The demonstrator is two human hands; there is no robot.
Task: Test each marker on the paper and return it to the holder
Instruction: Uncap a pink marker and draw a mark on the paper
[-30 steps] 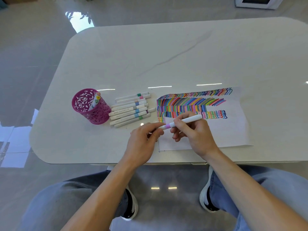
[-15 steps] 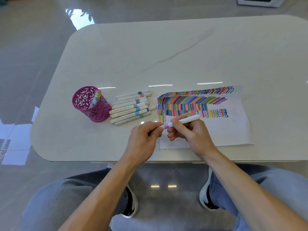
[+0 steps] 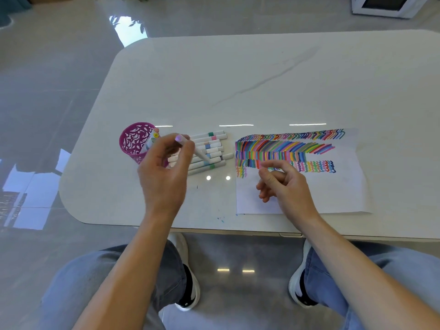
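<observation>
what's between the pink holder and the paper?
Head view: a row of white markers lying on the table, partly covered by the left hand, which holds a purple-capped marker.

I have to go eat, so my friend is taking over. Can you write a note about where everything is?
Left hand grips the lilac-capped marker next to the pink holder.
Right hand is empty, over the paper.
Done: many colours tested on the paper; stored markers stand in the holder.
Left: drop this one in, then test the row of markers lying between holder and paper.
</observation>
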